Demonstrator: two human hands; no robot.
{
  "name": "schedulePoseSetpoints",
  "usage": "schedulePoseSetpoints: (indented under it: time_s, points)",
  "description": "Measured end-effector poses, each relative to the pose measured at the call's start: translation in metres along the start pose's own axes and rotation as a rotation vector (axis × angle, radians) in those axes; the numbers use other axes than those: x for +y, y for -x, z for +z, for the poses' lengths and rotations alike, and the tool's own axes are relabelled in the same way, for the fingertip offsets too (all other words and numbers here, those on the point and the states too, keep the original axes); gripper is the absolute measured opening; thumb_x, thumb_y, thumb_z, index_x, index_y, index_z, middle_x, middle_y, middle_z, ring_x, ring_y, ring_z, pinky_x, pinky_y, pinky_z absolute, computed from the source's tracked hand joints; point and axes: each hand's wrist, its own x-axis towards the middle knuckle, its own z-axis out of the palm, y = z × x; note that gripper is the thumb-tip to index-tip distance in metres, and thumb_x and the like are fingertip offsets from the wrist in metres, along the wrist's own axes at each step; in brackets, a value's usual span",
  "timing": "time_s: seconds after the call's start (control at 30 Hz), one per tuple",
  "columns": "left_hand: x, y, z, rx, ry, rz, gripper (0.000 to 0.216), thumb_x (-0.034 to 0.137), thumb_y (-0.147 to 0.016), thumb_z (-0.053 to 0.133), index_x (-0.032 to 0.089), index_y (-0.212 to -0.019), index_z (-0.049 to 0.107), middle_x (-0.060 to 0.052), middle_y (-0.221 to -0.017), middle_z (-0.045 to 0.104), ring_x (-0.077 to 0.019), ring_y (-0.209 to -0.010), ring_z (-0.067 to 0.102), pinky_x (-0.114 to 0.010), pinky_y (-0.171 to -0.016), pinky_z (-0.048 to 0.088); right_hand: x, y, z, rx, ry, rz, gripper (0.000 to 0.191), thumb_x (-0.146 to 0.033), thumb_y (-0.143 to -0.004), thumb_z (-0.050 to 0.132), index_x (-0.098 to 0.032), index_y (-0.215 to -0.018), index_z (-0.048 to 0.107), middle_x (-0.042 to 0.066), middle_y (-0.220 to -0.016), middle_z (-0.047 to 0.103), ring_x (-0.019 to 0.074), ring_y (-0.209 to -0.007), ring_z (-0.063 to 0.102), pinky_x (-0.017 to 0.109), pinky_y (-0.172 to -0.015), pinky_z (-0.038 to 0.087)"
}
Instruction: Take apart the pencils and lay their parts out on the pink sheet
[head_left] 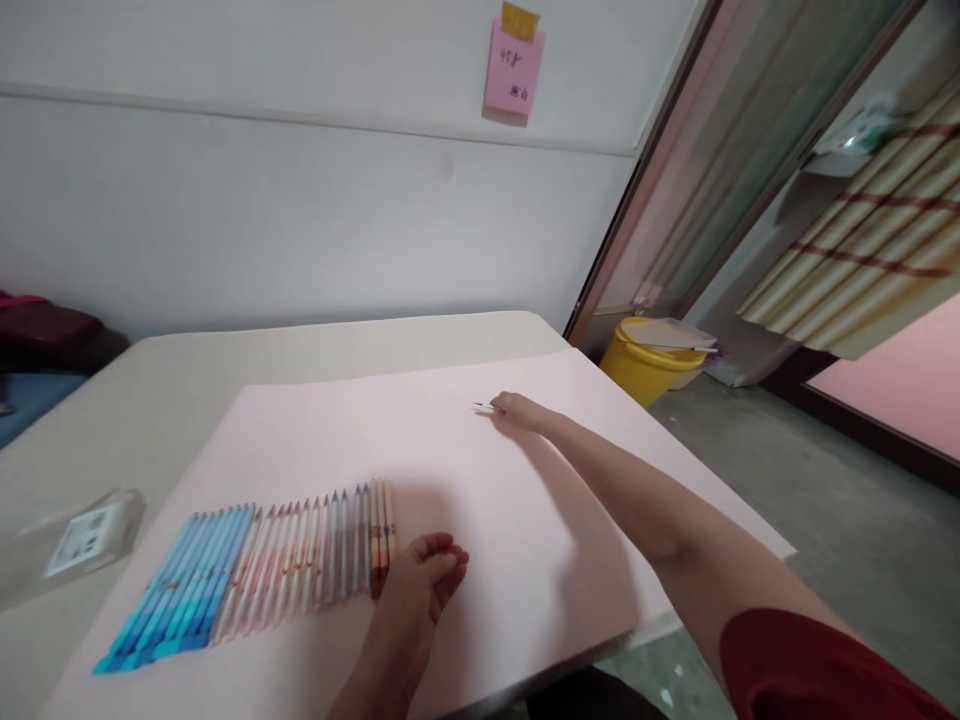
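My right hand stretches toward the far part of a pale pink sheet and pinches a slim white pen with a dark tip pointing left. Near the front of the sheet, my left hand is loosely curled, with nothing visible in it. Beside it lies a row of pens, side by side with tips away from me. Blue pens are at the left, followed by white and pink pens and grey ones. A few orange-brown pens end the row, partly behind my left hand.
The sheet covers much of a cream table against a white wall. A clear plastic pouch with a label lies at the left, a dark red bag farther back. A pink note hangs on the wall. A yellow bin stands right.
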Motion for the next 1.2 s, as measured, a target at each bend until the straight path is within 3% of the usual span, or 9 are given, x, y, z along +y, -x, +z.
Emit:
schedulePoseSetpoints:
  time_s: [0.27,0.53,0.83,1.07,1.2]
  points:
    - [-0.003,-0.015,0.003,0.019,-0.042,-0.048,0.017,0.001,-0.064,0.064,0.012,-0.077,0.062,-0.008,-0.078,0.064,-0.0138,-0.071,0.064,-0.023,-0.068,0.052,0.053,-0.068,0.017,0.052,0.079,-0.012,0.023,-0.017,-0.086,0.044,-0.006,-0.092,0.063,0.019,-0.098,0.06,0.0189,-0.083,0.054,0.025,-0.068,0.033]
    - [-0.007,-0.026,0.002,0.031,-0.07,-0.103,0.018,0.007,-0.062,0.069,0.014,-0.078,0.063,-0.009,-0.079,0.065,-0.015,-0.072,0.064,-0.024,-0.068,0.052,0.087,-0.075,0.031,0.173,0.085,-0.085,0.026,-0.016,-0.084,0.043,-0.016,-0.105,0.059,0.013,-0.109,0.056,0.0221,-0.095,0.048,0.029,-0.075,0.032]
    - [-0.008,-0.022,0.006,0.039,-0.088,-0.097,0.016,0.005,-0.066,0.064,0.011,-0.081,0.061,-0.01,-0.079,0.066,-0.0144,-0.071,0.064,-0.024,-0.068,0.051,0.061,-0.038,0.043,0.438,0.111,-0.002,0.029,-0.018,-0.088,0.037,-0.021,-0.113,0.05,0.009,-0.117,0.053,0.0213,-0.112,0.041,0.034,-0.088,0.027]
    - [-0.001,-0.013,0.004,0.028,-0.09,-0.086,0.014,0.004,-0.069,0.06,0.011,-0.082,0.06,-0.01,-0.081,0.066,-0.014,-0.072,0.063,-0.025,-0.071,0.051,0.049,-0.019,0.041,0.466,0.141,0.043,0.024,-0.023,-0.087,0.04,-0.015,-0.099,0.059,0.013,-0.103,0.058,0.0244,-0.099,0.046,0.036,-0.085,0.026]
    - [0.002,-0.011,0.005,0.038,-0.069,-0.077,0.013,0.005,-0.069,0.06,0.011,-0.081,0.06,-0.01,-0.08,0.066,-0.0139,-0.071,0.064,-0.024,-0.068,0.051,0.044,-0.029,0.035,0.446,0.135,0.09,0.027,-0.025,-0.089,0.038,-0.016,-0.097,0.062,0.012,-0.104,0.058,0.0237,-0.097,0.046,0.034,-0.081,0.028]
